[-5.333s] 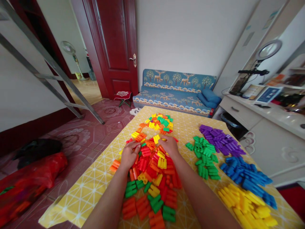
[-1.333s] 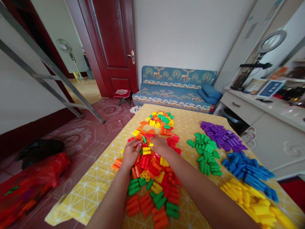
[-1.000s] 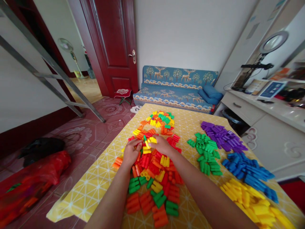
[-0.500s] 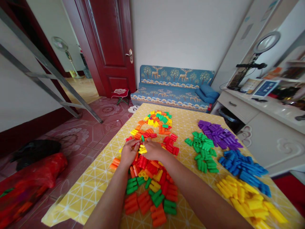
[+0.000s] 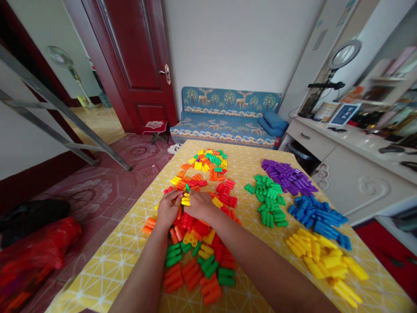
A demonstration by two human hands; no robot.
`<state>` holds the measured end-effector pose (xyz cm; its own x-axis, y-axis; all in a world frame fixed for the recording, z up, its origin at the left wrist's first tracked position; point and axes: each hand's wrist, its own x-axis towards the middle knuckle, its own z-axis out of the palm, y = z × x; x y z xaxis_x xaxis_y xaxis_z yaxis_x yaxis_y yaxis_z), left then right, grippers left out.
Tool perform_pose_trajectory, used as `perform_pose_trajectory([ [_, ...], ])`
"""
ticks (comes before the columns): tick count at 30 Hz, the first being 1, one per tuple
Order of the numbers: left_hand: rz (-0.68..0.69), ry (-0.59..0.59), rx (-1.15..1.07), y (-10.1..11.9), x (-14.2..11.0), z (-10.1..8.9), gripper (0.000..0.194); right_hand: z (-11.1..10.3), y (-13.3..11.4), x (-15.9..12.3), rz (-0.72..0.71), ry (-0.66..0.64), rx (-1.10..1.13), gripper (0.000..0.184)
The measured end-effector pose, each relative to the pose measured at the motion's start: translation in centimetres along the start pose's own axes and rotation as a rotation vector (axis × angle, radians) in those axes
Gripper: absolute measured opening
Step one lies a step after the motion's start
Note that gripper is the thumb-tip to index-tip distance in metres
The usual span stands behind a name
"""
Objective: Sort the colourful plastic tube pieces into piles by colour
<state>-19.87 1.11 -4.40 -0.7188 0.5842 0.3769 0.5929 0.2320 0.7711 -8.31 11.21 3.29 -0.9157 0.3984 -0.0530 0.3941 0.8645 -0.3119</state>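
Note:
Both my hands meet over a mixed pile of plastic building blocks (image 5: 190, 221) in red, orange, yellow and green. My left hand (image 5: 168, 208) has its fingers bent together at the left side of the pile; what lies under the fingertips is hidden. Beside it, my right hand (image 5: 200, 204) curls its fingers inward, a yellow building block (image 5: 185, 199) showing at its thumb side. The end of a green block (image 5: 187, 188) sticks up by the right fingertips. Each block looks like short tubes joined side by side.
Single-colour heaps lie on the right: green (image 5: 269, 200), purple (image 5: 288, 176), blue (image 5: 317, 217) and yellow (image 5: 325, 256). A smaller mixed heap (image 5: 208, 161) is at the far end of the yellow tablecloth (image 5: 107, 256). A red bag (image 5: 42, 252) sits on the floor at left.
The whole view has shifted, so everything appears further left. My hands stay close together over the same spot, with the yellow block still between them.

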Motion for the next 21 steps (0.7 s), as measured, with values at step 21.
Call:
perform_pose_trajectory([
  [21,-0.043,-0.028,0.014,-0.2,-0.1,-0.1,0.045,-0.4,18.1,-28.3,0.038,0.393,-0.31,0.046],
])
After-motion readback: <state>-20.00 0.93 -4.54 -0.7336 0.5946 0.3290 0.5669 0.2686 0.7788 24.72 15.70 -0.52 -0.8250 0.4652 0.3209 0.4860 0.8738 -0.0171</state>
